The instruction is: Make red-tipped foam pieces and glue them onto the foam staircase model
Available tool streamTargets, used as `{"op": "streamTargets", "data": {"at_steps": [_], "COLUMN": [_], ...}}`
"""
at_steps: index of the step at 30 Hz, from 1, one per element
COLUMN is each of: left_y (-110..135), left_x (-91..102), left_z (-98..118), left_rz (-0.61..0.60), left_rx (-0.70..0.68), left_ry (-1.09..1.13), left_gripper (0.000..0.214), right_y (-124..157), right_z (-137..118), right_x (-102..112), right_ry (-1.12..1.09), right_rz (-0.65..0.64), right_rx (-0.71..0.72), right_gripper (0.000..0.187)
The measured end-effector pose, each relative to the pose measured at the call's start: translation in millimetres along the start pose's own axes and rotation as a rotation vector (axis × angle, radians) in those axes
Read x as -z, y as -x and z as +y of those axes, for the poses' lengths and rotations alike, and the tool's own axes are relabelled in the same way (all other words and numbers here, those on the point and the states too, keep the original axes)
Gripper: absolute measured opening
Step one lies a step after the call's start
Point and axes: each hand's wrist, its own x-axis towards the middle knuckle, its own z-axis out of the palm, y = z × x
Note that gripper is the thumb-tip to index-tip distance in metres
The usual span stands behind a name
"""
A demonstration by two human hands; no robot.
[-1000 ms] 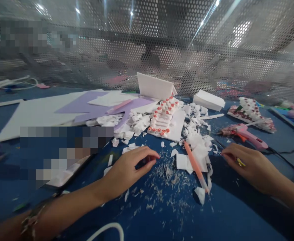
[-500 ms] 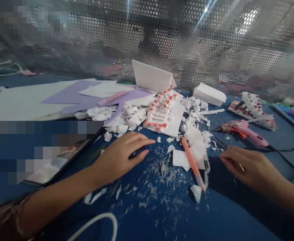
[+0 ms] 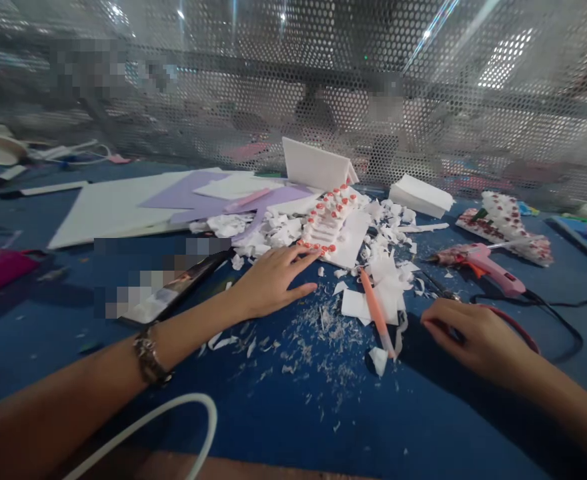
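Left grip (image 3: pixel 268 283) flat, foam model (image 3: pixel 331 227) just beyond

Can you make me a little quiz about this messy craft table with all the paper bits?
1. True or false: the right hand is holding the pink plastic hot glue gun.
2. What lies on the blue tabletop between the two hands? A) a slim orange stick B) green scissors C) a yellow cup
3. Fill in: the left hand stretches its fingers toward the white stepped foam model dotted with ____ blobs.

Key: 1. False, the glue gun lies on the tabletop beyond that hand. 2. A. 3. Red.
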Motion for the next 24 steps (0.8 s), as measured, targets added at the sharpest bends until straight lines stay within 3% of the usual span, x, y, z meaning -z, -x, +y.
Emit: {"op": "streamTargets", "data": {"at_steps": [12,24], "left_y": [-7.2,-37.7], "left_x": [11.3,25.3], "left_z": [-1.0,3.2], "left_rz": [-0.061,-0.128], "left_rx": [-0.012,-0.044], "left_ry": [-0.011,-0.126], "left_gripper": [0.061,0.066], "right_y": [-1.2,0.1], "right_z": [2.0,6.1], "right_x": [2.6,1.7], "right_ry": [-0.008,-0.002], "right_rz": [-0.058,-0.063], "right_rx": [-0.038,-0.052], "right_gripper": [0.016,0.016]}}
